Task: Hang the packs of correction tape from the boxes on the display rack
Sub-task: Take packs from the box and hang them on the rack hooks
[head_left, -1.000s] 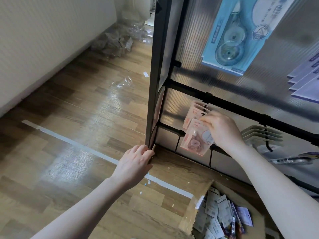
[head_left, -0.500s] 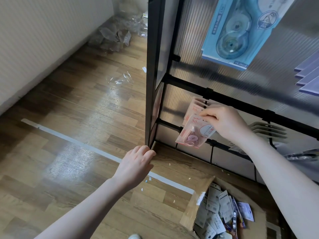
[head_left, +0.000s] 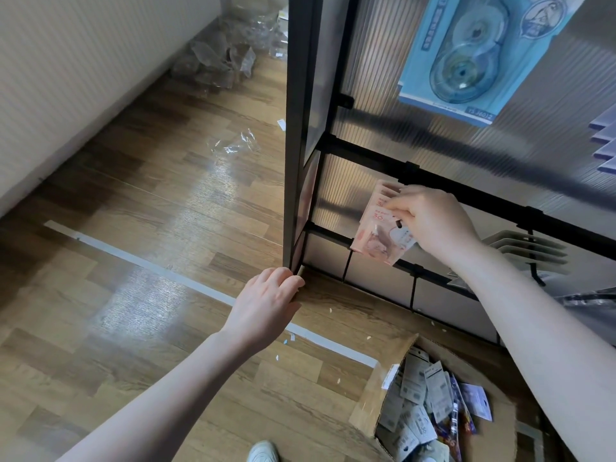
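Note:
My right hand [head_left: 430,221] pinches the top of a pink pack of correction tape [head_left: 383,241] at a low hook on the black display rack [head_left: 300,128], in front of more pink packs hanging there. The hook's black tip shows just under my fingers. My left hand [head_left: 270,301] grips the bottom corner of the rack's front post. An open cardboard box [head_left: 370,405] on the floor at the lower right holds several more packs [head_left: 423,405].
A blue correction tape pack [head_left: 473,58] hangs higher on the rack, purple packs [head_left: 603,145] at the right edge, white packs [head_left: 523,245] on a hook beside my right wrist. Clear plastic wrappers [head_left: 216,61] litter the wooden floor by the wall. A shoe tip [head_left: 263,453] shows below.
The pink pack in my right hand has gone from tilted outward to hanging closer to the other pink packs at the hook. My left hand has stayed on the post.

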`<control>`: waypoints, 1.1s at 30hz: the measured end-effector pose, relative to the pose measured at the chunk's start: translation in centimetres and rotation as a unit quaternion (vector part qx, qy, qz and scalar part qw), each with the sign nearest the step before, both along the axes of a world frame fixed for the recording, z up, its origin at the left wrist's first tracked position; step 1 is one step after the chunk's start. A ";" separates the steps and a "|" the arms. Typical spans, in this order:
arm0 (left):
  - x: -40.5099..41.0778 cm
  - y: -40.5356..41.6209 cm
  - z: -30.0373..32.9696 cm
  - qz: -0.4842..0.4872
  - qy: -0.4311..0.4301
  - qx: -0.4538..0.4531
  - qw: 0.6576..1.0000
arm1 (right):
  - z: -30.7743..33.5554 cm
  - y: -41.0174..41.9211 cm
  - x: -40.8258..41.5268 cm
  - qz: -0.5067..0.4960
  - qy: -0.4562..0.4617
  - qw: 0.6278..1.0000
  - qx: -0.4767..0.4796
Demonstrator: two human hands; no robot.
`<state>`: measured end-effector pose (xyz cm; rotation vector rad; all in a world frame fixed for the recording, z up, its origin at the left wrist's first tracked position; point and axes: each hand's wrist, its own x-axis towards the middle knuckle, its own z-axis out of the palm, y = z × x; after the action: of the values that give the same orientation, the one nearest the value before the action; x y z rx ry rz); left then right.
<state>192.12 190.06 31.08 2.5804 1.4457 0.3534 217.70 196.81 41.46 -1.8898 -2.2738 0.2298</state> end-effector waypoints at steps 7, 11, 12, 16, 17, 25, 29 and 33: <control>0.4 -0.4 0.0 -0.004 -0.007 -0.002 1.000 | -1.7 -0.5 0.2 0.006 -0.038 0.993 0.108; 1.2 -0.5 0.5 -0.014 -0.008 0.007 1.000 | -2.6 -2.6 1.6 -0.021 -0.018 0.980 0.197; 1.4 -0.5 0.7 -0.017 -0.006 0.012 1.000 | -2.8 -3.5 2.3 -0.034 -0.022 0.977 0.207; 2.9 -0.7 1.2 -0.033 -0.007 0.029 0.999 | -4.5 -8.8 5.1 -0.086 -0.032 0.978 0.190; 3.4 -0.9 1.4 -0.036 -0.004 0.031 0.999 | -5.2 -10.2 5.9 -0.098 -0.032 0.979 0.178; 10.7 -5.4 1.4 -0.055 0.008 0.004 0.998 | -10.4 -22.4 14.1 -0.202 -0.043 0.975 0.080; 16.7 -9.2 0.5 -0.064 0.028 -0.015 0.997 | -13.2 -28.4 20.4 -0.237 -0.045 0.969 0.051; 23.6 -13.5 -1.5 -0.056 0.049 -0.027 0.997 | -16.1 -33.8 27.9 -0.254 -0.043 0.965 0.041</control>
<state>215.72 176.60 29.61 2.6538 1.3120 0.1730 245.55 163.02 25.36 -2.3883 -1.7254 -0.0181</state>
